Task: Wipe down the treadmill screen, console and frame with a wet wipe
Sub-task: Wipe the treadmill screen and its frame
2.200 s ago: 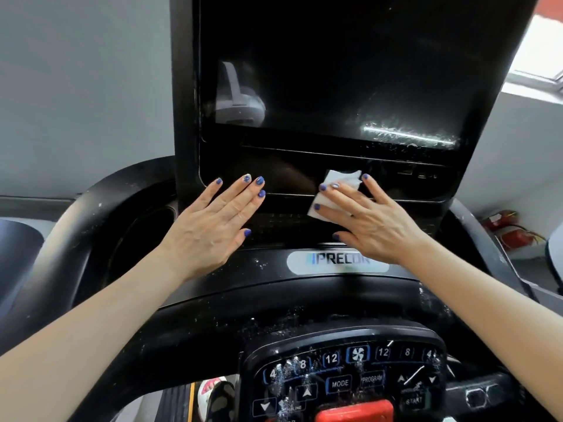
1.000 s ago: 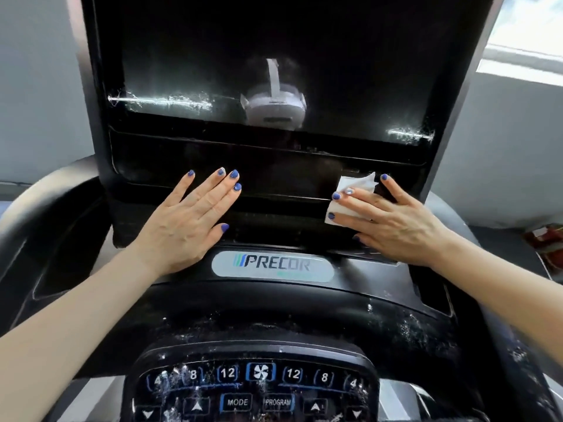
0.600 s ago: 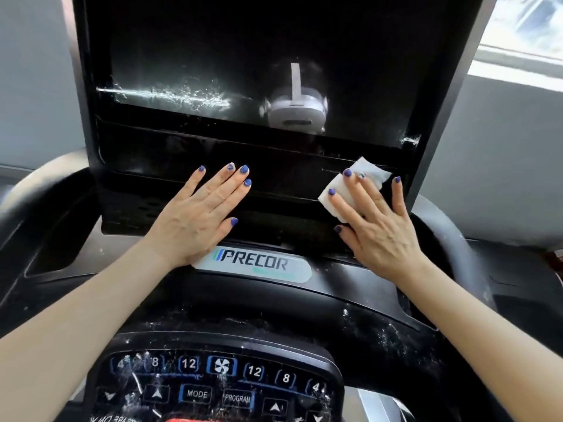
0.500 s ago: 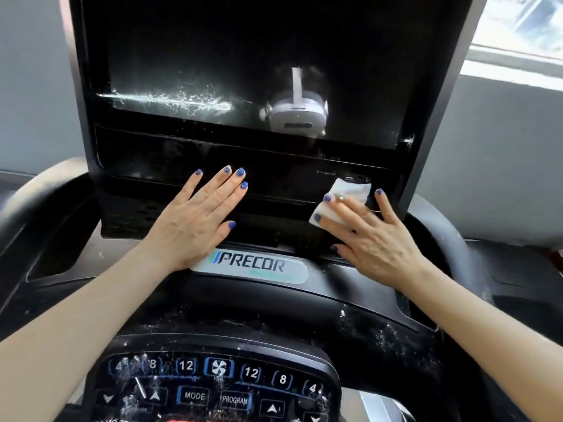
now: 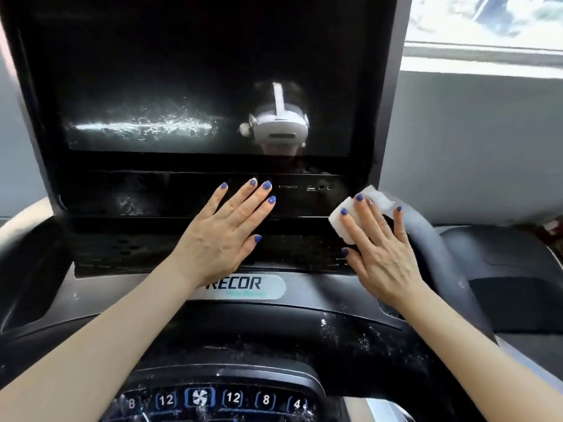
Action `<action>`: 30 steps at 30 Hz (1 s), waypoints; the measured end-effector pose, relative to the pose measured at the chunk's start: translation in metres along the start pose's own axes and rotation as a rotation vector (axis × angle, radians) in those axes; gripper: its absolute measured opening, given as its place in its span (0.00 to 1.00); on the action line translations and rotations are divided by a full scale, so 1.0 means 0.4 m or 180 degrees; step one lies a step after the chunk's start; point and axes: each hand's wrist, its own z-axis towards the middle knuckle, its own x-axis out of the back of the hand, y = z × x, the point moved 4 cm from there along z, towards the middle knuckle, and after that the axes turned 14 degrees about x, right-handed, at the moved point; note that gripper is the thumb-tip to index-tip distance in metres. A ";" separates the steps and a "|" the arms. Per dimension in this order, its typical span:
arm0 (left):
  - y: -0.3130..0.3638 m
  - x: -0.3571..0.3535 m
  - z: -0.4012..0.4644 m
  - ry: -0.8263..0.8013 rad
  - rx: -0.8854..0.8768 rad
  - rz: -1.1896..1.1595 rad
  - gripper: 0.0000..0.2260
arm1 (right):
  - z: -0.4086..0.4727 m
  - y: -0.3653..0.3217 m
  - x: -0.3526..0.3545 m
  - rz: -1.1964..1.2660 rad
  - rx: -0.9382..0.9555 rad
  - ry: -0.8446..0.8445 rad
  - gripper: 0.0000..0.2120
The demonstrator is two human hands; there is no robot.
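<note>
Left hand (image 5: 227, 236) lies flat, fingers spread, braced on the panel under the screen (image 5: 195, 86); right hand (image 5: 376, 248) presses the wipe (image 5: 345, 222) with straight fingers at the panel's lower right corner. Risk: wipe slips off the edge, or moisture reaches the ports (image 5: 316, 187); droplets on the console (image 5: 350, 339) may dry streaky.

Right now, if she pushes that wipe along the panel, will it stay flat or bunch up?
Likely to bunch: the wipe already looks folded and rumpled above the right hand. It seems thin and limp, so it probably needs flat fingers pressing on it. Wet streaks on the screen suggest it glides easily.
</note>
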 end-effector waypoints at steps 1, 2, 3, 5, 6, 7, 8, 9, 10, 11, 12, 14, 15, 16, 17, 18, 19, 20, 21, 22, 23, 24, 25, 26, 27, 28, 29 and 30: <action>0.016 -0.002 0.017 0.0034 -0.0029 -0.0018 0.26 | -0.003 -0.006 0.001 0.0141 -0.0250 0.0057 0.29; 0.030 -0.005 0.034 0.0062 -0.0057 -0.0027 0.26 | 0.001 -0.017 0.001 0.0293 -0.0446 0.0105 0.28; 0.043 -0.009 0.052 0.0085 -0.0082 -0.0027 0.27 | 0.008 -0.030 0.000 0.0450 -0.0590 0.0134 0.29; 0.065 -0.016 0.088 0.0127 -0.0114 -0.0019 0.27 | 0.023 -0.053 -0.002 0.0705 -0.0797 0.0193 0.29; 0.073 -0.020 0.104 0.0157 -0.0107 -0.0015 0.27 | 0.024 -0.063 -0.005 0.0788 -0.0891 0.0220 0.30; 0.079 -0.023 0.116 0.0196 -0.0087 -0.0010 0.26 | 0.019 -0.072 -0.010 0.0853 -0.0985 0.0236 0.30; 0.083 -0.028 0.125 0.0240 -0.0064 0.0008 0.26 | 0.010 -0.081 -0.017 0.0903 -0.1068 0.0239 0.30; 0.086 -0.032 0.130 0.0292 -0.0053 0.0051 0.26 | 0.001 -0.088 -0.025 0.0935 -0.1129 0.0237 0.30; 0.088 -0.037 0.131 0.0350 -0.0060 0.0122 0.26 | -0.006 -0.093 -0.031 0.0954 -0.1171 0.0234 0.30; 0.090 -0.043 0.130 0.0408 -0.0084 0.0211 0.26 | -0.007 -0.094 -0.037 0.0972 -0.1204 0.0237 0.30; 0.091 -0.048 0.129 0.0457 -0.0114 0.0299 0.26 | -0.002 -0.090 -0.040 0.0996 -0.1237 0.0259 0.30; 0.092 -0.055 0.127 0.0528 -0.0148 0.0438 0.25 | 0.024 -0.068 -0.036 0.1044 -0.1304 0.0356 0.30; 0.092 -0.057 0.127 0.0561 -0.0144 0.0484 0.25 | 0.042 -0.053 -0.031 0.1053 -0.1336 0.0426 0.30; 0.092 -0.058 0.128 0.0588 -0.0138 0.0515 0.25 | 0.062 -0.038 -0.025 0.1061 -0.1367 0.0509 0.30; 0.093 -0.058 0.128 0.0606 -0.0135 0.0534 0.25 | 0.083 -0.024 -0.017 0.1084 -0.1404 0.0603 0.29; 0.094 -0.060 0.128 0.0618 -0.0139 0.0554 0.25 | 0.104 -0.012 -0.009 0.1136 -0.1452 0.0708 0.29; 0.095 -0.060 0.127 0.0627 -0.0147 0.0575 0.25 | 0.126 -0.003 -0.001 0.1224 -0.1514 0.0826 0.29; 0.095 -0.061 0.128 0.0630 -0.0155 0.0597 0.25 | 0.149 0.005 0.009 0.1338 -0.1580 0.0954 0.28; 0.095 -0.062 0.129 0.0627 -0.0159 0.0609 0.25 | 0.171 0.009 0.018 0.1457 -0.1653 0.1082 0.28; 0.095 -0.062 0.130 0.0624 -0.0161 0.0616 0.26 | 0.191 0.013 0.027 0.1566 -0.1732 0.1200 0.28; 0.095 -0.061 0.131 0.0622 -0.0157 0.0620 0.26 | 0.208 0.017 0.035 0.1664 -0.1821 0.1313 0.28; 0.095 -0.060 0.131 0.0619 -0.0151 0.0625 0.26 | 0.221 0.024 0.041 0.1765 -0.1921 0.1427 0.28; 0.095 -0.060 0.132 0.0611 -0.0151 0.0627 0.26 | 0.228 0.033 0.043 0.1877 -0.2033 0.1540 0.28; 0.095 -0.059 0.132 0.0599 -0.0157 0.0628 0.26 | 0.231 0.045 0.045 0.2009 -0.2158 0.1640 0.28; 0.096 -0.058 0.131 0.0590 -0.0162 0.0627 0.26 | 0.234 0.057 0.044 0.2145 -0.2288 0.1719 0.29; 0.096 -0.057 0.132 0.0588 -0.0163 0.0623 0.26 | 0.237 0.066 0.045 0.2242 -0.2371 0.1775 0.30; 0.096 -0.056 0.132 0.0587 -0.0157 0.0612 0.26 | 0.242 0.071 0.048 0.2231 -0.2362 0.1793 0.30; 0.095 -0.056 0.133 0.0575 -0.0154 0.0597 0.26 | 0.249 0.071 0.055 0.2054 -0.2245 0.1724 0.30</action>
